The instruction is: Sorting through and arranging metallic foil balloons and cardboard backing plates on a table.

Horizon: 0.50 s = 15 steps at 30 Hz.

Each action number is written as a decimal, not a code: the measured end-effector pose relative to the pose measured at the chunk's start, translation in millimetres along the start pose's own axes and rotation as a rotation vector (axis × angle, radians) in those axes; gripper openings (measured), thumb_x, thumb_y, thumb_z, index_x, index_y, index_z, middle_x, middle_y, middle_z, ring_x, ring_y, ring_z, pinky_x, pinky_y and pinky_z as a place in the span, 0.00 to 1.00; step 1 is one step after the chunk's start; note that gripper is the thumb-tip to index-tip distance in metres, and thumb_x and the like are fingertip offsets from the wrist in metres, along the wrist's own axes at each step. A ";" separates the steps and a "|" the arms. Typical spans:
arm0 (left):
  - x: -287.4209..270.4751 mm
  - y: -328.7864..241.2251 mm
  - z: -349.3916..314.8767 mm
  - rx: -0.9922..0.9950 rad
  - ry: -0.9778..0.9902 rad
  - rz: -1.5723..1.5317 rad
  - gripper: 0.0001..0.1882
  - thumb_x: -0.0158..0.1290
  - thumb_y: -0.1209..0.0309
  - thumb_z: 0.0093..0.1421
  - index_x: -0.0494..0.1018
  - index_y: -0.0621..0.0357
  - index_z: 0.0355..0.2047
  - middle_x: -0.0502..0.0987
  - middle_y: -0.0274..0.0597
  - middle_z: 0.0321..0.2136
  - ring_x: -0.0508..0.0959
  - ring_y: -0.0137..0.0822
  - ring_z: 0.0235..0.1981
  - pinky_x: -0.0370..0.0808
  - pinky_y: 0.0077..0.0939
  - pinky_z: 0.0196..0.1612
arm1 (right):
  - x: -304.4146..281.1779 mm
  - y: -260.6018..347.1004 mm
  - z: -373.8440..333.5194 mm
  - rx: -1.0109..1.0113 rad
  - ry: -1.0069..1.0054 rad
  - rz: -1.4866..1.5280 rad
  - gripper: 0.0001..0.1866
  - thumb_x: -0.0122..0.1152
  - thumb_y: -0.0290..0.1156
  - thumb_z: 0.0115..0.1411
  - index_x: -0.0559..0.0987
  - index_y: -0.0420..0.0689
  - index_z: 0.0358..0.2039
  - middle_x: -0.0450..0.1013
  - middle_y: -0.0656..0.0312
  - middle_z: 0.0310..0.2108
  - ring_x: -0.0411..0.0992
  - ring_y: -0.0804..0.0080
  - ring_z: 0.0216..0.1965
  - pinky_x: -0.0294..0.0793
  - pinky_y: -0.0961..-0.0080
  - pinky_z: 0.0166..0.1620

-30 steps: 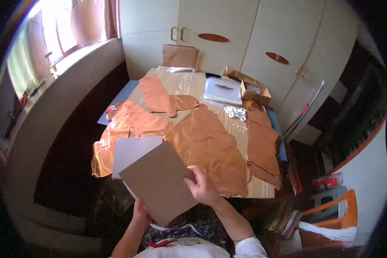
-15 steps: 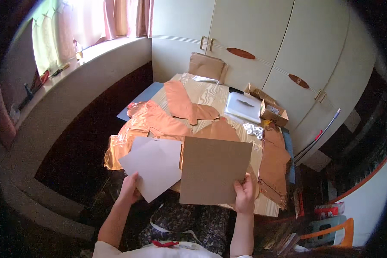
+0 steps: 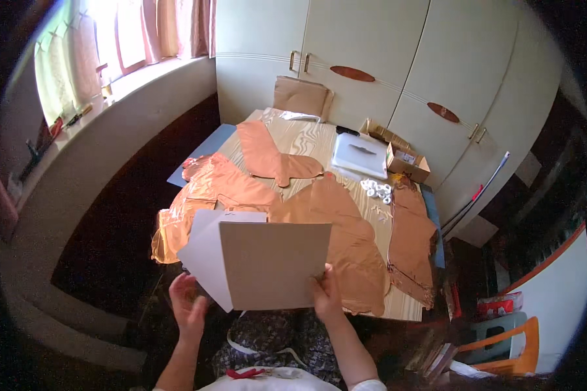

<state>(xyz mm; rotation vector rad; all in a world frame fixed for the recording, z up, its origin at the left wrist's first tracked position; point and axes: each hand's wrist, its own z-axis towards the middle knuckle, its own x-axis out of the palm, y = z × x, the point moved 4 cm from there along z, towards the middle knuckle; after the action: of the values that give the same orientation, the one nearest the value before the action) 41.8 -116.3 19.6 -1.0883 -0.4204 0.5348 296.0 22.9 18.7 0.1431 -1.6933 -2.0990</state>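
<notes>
A square grey-brown cardboard sheet [image 3: 277,267] is tilted up over the near edge of the table. My right hand [image 3: 326,293] grips it by its lower right edge, thumb on the face toward me. Pale white sheets [image 3: 205,254] lie behind and left of the cardboard, which covers part of them. Just off their lower left edge is my left hand [image 3: 188,306], fingers apart and curved, holding nothing. I cannot tell what supports the white sheets. Beyond the cardboard, a large flat copper-coloured foil piece [image 3: 352,241] spreads over the wooden table [image 3: 306,140].
More copper foil shapes lie at the table's left [image 3: 231,182], back [image 3: 264,153] and right side [image 3: 411,234]. White rolls [image 3: 376,190], a clear plastic case [image 3: 359,156] and an open cardboard box [image 3: 407,163] stand at the back right. An orange-framed chair [image 3: 528,339] is at lower right.
My left hand has let go of the white sheets and drawn slightly down and left. My right hand has carried the cardboard leftward, over part of the white sheets.
</notes>
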 end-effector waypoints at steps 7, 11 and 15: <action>30.3 -18.2 59.0 -0.137 0.215 -0.309 0.19 0.58 0.80 0.47 0.68 0.63 0.40 0.73 0.35 0.37 0.73 0.26 0.36 0.72 0.22 0.38 | 56.4 9.1 46.7 -0.233 0.265 0.069 0.11 0.40 0.21 0.62 0.60 0.42 0.46 0.61 0.65 0.40 0.59 0.79 0.42 0.59 0.80 0.47; 10.2 0.0 88.9 -0.055 0.108 -0.299 0.09 0.53 0.83 0.48 0.72 0.63 0.32 0.74 0.32 0.28 0.74 0.24 0.31 0.72 0.19 0.35 | 82.6 -14.4 92.2 -0.296 0.304 -0.137 0.11 0.39 0.21 0.63 0.59 0.42 0.46 0.59 0.67 0.38 0.57 0.80 0.41 0.59 0.82 0.46; 5.5 19.7 88.3 -0.074 0.138 -0.338 0.09 0.51 0.83 0.48 0.73 0.62 0.32 0.75 0.30 0.28 0.74 0.23 0.30 0.71 0.19 0.33 | 98.9 -33.2 97.8 -0.019 0.334 0.014 0.11 0.42 0.24 0.63 0.58 0.40 0.45 0.56 0.65 0.37 0.56 0.79 0.40 0.59 0.81 0.46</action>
<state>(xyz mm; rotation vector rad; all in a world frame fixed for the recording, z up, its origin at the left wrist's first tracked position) -7.9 -42.7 38.0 -1.0899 -0.4942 0.1456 164.3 77.6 29.9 0.4483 -1.4702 -1.9513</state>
